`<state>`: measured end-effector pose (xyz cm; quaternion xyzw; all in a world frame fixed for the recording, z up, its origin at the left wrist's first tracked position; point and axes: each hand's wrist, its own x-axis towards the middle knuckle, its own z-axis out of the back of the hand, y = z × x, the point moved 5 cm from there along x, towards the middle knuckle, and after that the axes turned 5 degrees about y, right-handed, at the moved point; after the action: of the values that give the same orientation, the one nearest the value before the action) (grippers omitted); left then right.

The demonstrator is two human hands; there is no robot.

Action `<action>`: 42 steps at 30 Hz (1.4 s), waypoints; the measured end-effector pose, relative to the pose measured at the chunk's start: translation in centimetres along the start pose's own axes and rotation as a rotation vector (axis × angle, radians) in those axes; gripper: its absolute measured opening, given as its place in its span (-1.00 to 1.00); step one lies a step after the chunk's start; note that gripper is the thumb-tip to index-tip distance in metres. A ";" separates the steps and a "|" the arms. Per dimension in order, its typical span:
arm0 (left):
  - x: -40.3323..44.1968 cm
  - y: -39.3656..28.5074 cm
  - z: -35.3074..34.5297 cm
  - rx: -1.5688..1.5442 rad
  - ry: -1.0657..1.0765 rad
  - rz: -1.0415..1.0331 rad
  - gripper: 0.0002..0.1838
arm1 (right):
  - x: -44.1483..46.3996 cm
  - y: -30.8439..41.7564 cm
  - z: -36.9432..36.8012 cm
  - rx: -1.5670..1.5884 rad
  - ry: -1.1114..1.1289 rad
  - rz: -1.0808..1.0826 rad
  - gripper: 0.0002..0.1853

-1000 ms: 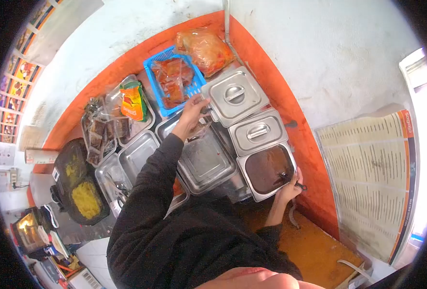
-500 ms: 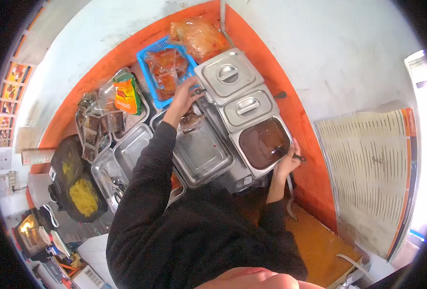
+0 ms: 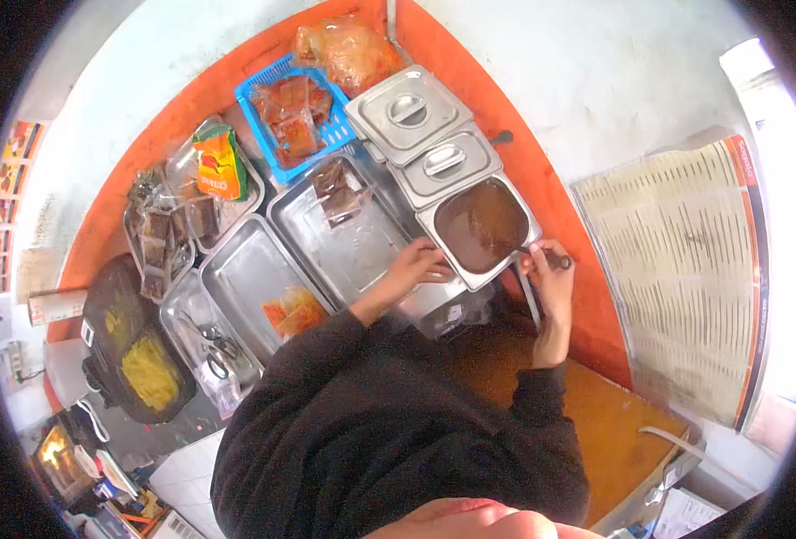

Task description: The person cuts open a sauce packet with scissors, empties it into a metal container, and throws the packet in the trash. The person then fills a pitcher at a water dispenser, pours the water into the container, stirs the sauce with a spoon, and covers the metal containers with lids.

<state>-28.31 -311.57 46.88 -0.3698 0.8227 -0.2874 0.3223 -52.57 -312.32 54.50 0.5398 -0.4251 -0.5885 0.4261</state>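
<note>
A square steel food pan (image 3: 458, 267) of dark brown sauce (image 3: 483, 225) sits at the near end of a row. My left hand (image 3: 413, 272) is at its left side, fingers apart and touching or very near the rim. At the right corner, my right hand (image 3: 550, 277) is closed around the rim. A dark ladle handle (image 3: 559, 260) pokes out beside those fingers; whether they hold it too is hard to tell. Behind the sauce stand two pans under steel lids (image 3: 444, 163). Left of my left hand lies a long steel tray (image 3: 366, 242) with a brown packet (image 3: 337, 193) in it.
A blue basket (image 3: 337, 136) of bagged red food stands at the back, beside a tied plastic bag (image 3: 348, 54). More trays (image 3: 245, 260) hold orange shreds, tongs and packets. At far left is a black griddle (image 3: 137, 269) with yellow food. A laminated menu (image 3: 676, 269) hangs right.
My left hand has left the far lidded pan and come down to the sauce pan's left side. My right hand stays at the pan's right corner. The view has shifted slightly.
</note>
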 end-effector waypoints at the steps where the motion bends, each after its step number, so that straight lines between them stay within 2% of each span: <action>1: 0.3 0.5 -0.7 0.036 0.018 0.007 -0.67 | -0.3 1.6 -0.3 -0.055 -0.090 0.082 -0.89; 8: 0.6 0.5 0.0 0.094 0.030 -0.168 -0.69 | -1.4 7.3 -0.6 -0.562 0.085 0.150 -0.92; 13: -0.3 -0.1 0.3 0.096 -0.008 -0.162 -0.79 | -0.8 7.7 -0.1 -0.416 0.157 0.144 -0.88; 16: -0.2 0.8 1.2 0.086 0.048 -0.138 -0.72 | -0.7 7.5 0.3 -0.535 0.158 0.144 -0.85; 17: -1.4 0.1 0.8 0.130 0.031 -0.162 -0.69 | -0.9 7.8 -0.2 -0.738 0.179 0.200 -0.85; 20: -5.9 -2.0 -0.5 1.270 -0.298 -0.233 -0.64 | -1.1 8.2 -1.4 -1.351 0.188 0.382 -0.86; 21: -7.1 -1.2 -0.5 1.456 -0.441 -0.318 -0.62 | -0.6 7.5 -1.6 -1.562 0.166 0.443 -0.87; 22: -7.5 0.0 -0.1 1.548 -0.434 -0.278 -0.65 | -0.2 6.9 -1.9 -1.773 0.139 0.506 -0.87; 24: -8.3 1.3 0.5 1.731 -0.417 -0.189 -0.69 | -0.1 6.0 -4.3 -1.916 0.166 0.749 -0.88; 25: -8.4 1.7 0.8 1.740 -0.412 -0.220 -0.71 | -0.3 5.5 -5.4 -1.980 0.178 0.878 -0.88; 27: -8.4 2.4 1.3 1.756 -0.400 -0.282 -0.75 | -1.2 5.0 -7.3 -1.786 0.235 0.755 -0.86; 29: -8.4 3.0 1.7 1.783 -0.357 -0.240 -0.76 | -1.8 4.9 -8.2 -1.622 0.271 0.702 -0.85; 32: -9.3 3.5 1.6 1.703 -0.257 -0.131 -0.73 | -0.7 5.1 -6.6 -1.485 0.070 0.638 -0.85; 33: -10.0 3.0 1.4 1.655 -0.216 -0.088 -0.72 | -0.3 4.5 -6.2 -1.523 0.042 0.694 -0.85; 35: -11.7 0.2 0.9 1.609 -0.314 -0.184 -0.69 | 0.3 3.0 -5.3 -1.600 -0.016 0.801 -0.86; 38: -14.2 -5.6 1.5 1.546 -0.366 -0.256 -0.66 | -0.7 4.4 -7.1 -1.490 0.090 0.632 -0.87; 39: -14.7 -7.1 2.4 1.533 -0.389 -0.284 -0.68 | -0.6 4.4 -7.0 -1.490 0.058 0.654 -0.87; 41: -15.2 -9.9 4.2 1.684 -0.408 -0.256 -0.69 | -0.3 4.2 -6.4 -1.490 -0.011 0.698 -0.87; 42: -15.2 -10.8 4.9 1.773 -0.430 -0.188 -0.69 | -0.3 3.9 -6.4 -1.472 0.033 0.677 -0.88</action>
<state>-12.22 -306.75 56.36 -0.0978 0.1896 -0.7635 0.6095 -46.00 -313.40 58.00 -0.0283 -0.0629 -0.5483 0.8334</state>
